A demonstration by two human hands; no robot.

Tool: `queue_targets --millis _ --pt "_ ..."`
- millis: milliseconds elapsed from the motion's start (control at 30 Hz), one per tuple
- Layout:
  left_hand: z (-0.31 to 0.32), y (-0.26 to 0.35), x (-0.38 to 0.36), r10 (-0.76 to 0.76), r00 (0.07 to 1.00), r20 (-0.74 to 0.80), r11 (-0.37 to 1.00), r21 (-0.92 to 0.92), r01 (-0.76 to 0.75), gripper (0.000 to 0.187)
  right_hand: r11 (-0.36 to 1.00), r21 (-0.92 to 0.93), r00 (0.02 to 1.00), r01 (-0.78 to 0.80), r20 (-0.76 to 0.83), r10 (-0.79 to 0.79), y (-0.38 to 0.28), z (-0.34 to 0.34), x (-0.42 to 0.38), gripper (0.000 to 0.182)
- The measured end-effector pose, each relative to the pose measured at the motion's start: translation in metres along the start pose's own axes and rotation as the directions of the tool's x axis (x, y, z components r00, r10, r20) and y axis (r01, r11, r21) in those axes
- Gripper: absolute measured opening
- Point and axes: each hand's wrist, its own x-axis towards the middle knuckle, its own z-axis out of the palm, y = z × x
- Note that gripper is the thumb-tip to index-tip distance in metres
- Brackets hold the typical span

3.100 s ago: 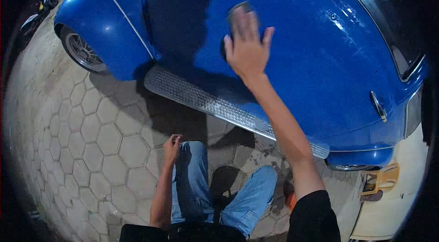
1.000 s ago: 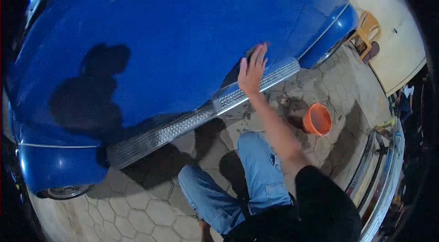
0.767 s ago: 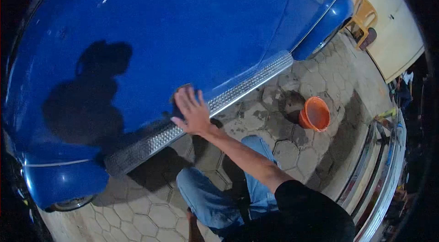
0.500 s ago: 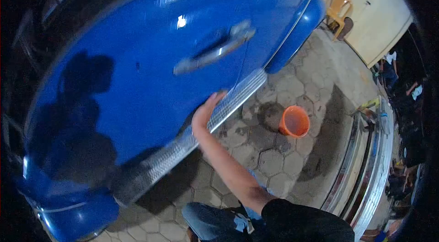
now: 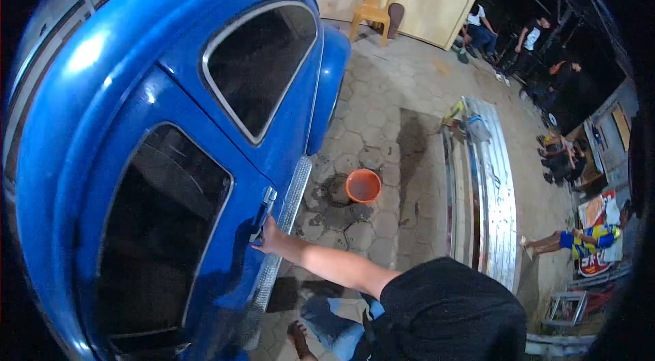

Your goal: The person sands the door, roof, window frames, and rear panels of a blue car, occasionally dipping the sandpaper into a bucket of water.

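Observation:
My right hand (image 5: 272, 239) reaches in from the lower right, its arm bare below a black sleeve. Its fingers are closed around the lower end of the chrome door handle (image 5: 269, 197) on a blue car (image 5: 170, 91). The car door appears closed, with a dark window beside the handle. Below the handle runs the ribbed silver running board (image 5: 297, 183). I cannot see my left hand.
An orange bucket (image 5: 363, 186) stands on wet paving. Long metal bars (image 5: 501, 204) lie to the right. A yellow chair (image 5: 372, 6) is by the pale wall. Several people are at the right, one in yellow and blue (image 5: 592, 238). My jeans show below.
The view has swung back, showing the car's windows, roof and more people. My right hand has gone from beside the running board to the door handle and closed on it.

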Motion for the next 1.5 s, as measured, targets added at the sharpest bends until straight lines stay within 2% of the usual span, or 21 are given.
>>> queue_targets --millis 67,167,200,233,333,367,433,467,533,633,733,767,900,1000,1100,1167,1200,1233,1267,1433,1500 --pt "0.013 0.069 -0.028 0.304 0.951 0.048 0.947 0.094 -0.308 0.035 0.999 -0.023 0.997 0.039 -0.061 -0.040 0.015 0.018 0.007 0.071" --pt "0.014 0.151 -0.026 0.715 0.688 0.127 0.634 0.299 -0.713 0.028 0.937 -0.291 0.981 0.191 0.087 -0.173 0.058 0.052 -0.031 0.075" --pt "0.004 0.167 -0.024 0.703 0.687 0.184 0.619 0.316 -0.719 0.031 0.894 -0.370 0.967 0.254 0.119 -0.226 0.070 0.062 -0.047 0.076" --pt "-0.001 0.188 -0.028 0.676 0.708 0.206 0.651 0.283 -0.704 0.032 0.917 -0.364 0.986 0.162 0.084 -0.141 0.064 0.076 -0.055 0.078" --pt "-0.004 0.273 -0.081 0.549 0.810 0.209 0.817 0.070 -0.572 0.030 0.472 -0.598 0.705 0.648 0.235 -0.669 0.052 0.086 -0.014 0.076" --pt "-0.002 0.301 -0.115 0.683 0.698 0.216 0.679 0.163 -0.716 0.028 0.244 -0.626 0.543 0.741 0.345 -0.765 0.030 0.074 0.016 0.074" --pt "0.002 0.353 -0.183 0.868 0.418 0.270 0.322 0.336 -0.885 0.026 0.115 -0.590 0.382 0.799 0.352 -0.855 -0.015 0.079 -0.002 0.069" --pt "0.003 0.372 -0.201 0.885 0.398 0.242 0.312 0.328 -0.892 0.024 0.223 -0.547 0.407 0.807 0.242 -0.881 -0.036 0.094 -0.052 0.066" --pt "0.004 0.405 -0.227 0.913 0.364 0.186 0.293 0.323 -0.900 0.021 0.007 -0.548 0.269 0.837 0.400 -0.876 -0.074 0.101 -0.079 0.065" --pt "0.025 0.459 -0.270 0.982 0.160 0.095 0.100 0.457 -0.884 0.019 -0.073 -0.523 0.238 0.849 0.502 -0.831 -0.109 0.121 -0.110 0.063" --pt "0.064 0.503 -0.295 0.995 0.079 -0.065 0.101 0.499 -0.861 0.022 -0.493 -0.396 -0.029 0.775 0.757 -0.653 -0.131 0.131 -0.119 0.064" --pt "0.080 0.519 -0.305 0.995 0.049 -0.092 0.092 0.561 -0.823 0.023 -0.616 -0.397 -0.056 0.681 0.809 -0.584 -0.135 0.133 -0.119 0.065" --pt "0.136 0.579 -0.306 0.952 -0.300 -0.058 -0.164 0.730 -0.663 0.023 -0.689 -0.211 -0.061 0.693 0.935 -0.348 -0.161 0.134 -0.118 0.066" --pt "0.184 0.626 -0.318 0.829 -0.557 -0.061 -0.203 0.894 -0.400 0.036 -0.702 -0.153 0.017 0.696 0.980 -0.196 -0.190 0.108 -0.092 0.069" --pt "0.213 0.668 -0.314 0.792 -0.607 -0.061 -0.052 0.985 -0.167 0.054 -0.689 -0.194 0.169 0.698 0.980 -0.105 -0.206 0.095 -0.103 0.073" --pt "0.212 0.676 -0.288 0.783 -0.617 -0.080 0.065 0.997 -0.046 0.057 -0.559 -0.097 0.044 0.823 0.993 -0.107 -0.217 0.093 -0.119 0.068" --pt "0.223 0.685 -0.274 0.749 -0.656 -0.093 0.107 0.994 -0.018 0.057 -0.517 -0.135 0.113 0.845 0.991 -0.074 -0.219 0.091 -0.119 0.066" --pt "0.245 0.696 -0.270 0.731 -0.677 -0.085 0.065 0.996 -0.055 0.056 -0.471 -0.167 0.172 0.866 0.985 -0.031 -0.226 0.089 -0.118 0.064" --pt "0.256 0.702 -0.273 0.717 -0.693 -0.080 0.033 0.996 -0.080 0.056 -0.490 -0.116 0.066 0.864 0.991 -0.117 -0.230 0.088 -0.128 0.058" --pt "0.251 0.706 -0.262 0.706 -0.704 -0.085 -0.104 0.970 -0.221 0.056 -0.465 -0.376 0.198 0.801 0.901 -0.387 -0.276 0.081 -0.138 0.034" --pt "0.256 0.708 -0.268 0.667 -0.742 -0.073 -0.179 0.950 -0.255 0.054 -0.428 -0.287 0.087 0.857 0.899 -0.430 -0.274 0.097 -0.148 0.035"
